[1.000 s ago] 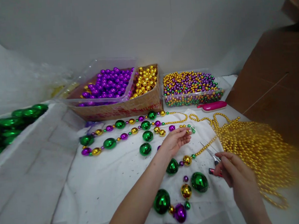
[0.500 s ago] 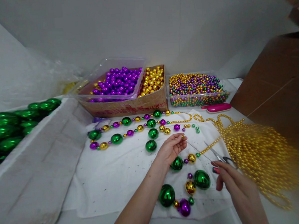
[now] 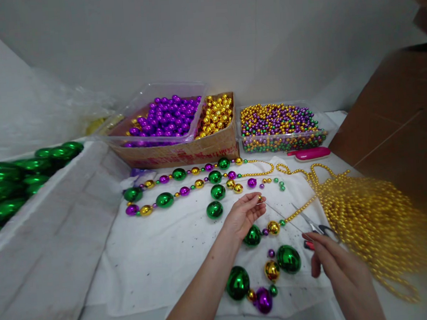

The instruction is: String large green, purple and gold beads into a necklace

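Observation:
My left hand (image 3: 251, 211) pinches a small gold bead (image 3: 259, 198) between thumb and fingertips. My right hand (image 3: 335, 258) is closed on the end of a thin, needle-like wire (image 3: 285, 218), which slants up to the left hand; whether its tip is inside the bead I cannot tell. Beneath lies a partly strung set of beads: a large green bead (image 3: 288, 259), a gold bead (image 3: 272, 270), a purple bead (image 3: 263, 300) and another green bead (image 3: 238, 283). Scissors (image 3: 316, 227) rest beside my right hand, near a small red-and-black object (image 3: 308, 245).
Behind, a finished-looking bead strand (image 3: 164, 200) loops across the white cloth (image 3: 150, 260). A purple-bead tub (image 3: 150, 140) sits on a cardboard box (image 3: 177, 155), beside a mixed-bead tub (image 3: 284, 141). Gold bead chains (image 3: 377, 227) pile rightward. A foam box (image 3: 56, 247) stands left.
Both hands keep nearly the same pose, with the bead and wire still held. The view has shifted very slightly; nothing else visibly moved.

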A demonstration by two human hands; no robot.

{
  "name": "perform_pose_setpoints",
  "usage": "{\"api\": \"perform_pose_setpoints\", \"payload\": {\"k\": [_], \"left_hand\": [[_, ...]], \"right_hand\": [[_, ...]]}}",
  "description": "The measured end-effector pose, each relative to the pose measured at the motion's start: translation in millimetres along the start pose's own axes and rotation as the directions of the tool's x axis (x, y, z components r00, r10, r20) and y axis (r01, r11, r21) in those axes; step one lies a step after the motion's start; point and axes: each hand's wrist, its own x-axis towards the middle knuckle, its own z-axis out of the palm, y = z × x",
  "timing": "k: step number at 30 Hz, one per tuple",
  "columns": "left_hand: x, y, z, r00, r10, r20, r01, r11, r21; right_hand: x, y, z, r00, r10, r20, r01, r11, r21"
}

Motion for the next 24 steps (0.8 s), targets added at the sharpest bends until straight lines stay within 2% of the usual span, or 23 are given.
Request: {"api": "perform_pose_setpoints", "payload": {"k": [10, 17, 24], "left_hand": [[0.9, 2.9, -6.0, 0.998, 0.063, -0.031, -0.063, 0.998, -0.011], [-2.1, 6.8, -6.4, 0.997, 0.072, -0.034, -0.072, 0.997, -0.005], [-6.2, 3.5, -3.9, 0.997, 0.078, -0.017, -0.078, 0.996, 0.034]], "right_hand": [[1.8, -5.1, 1.5, 1.000, -0.007, 0.017, 0.007, 1.000, -0.014], [-2.2, -19.0, 6.9, 0.997, 0.032, -0.067, -0.031, 0.999, 0.008], [-1.4, -17.4, 8.5, 0.997, 0.061, -0.053, -0.061, 0.998, 0.002]]}}
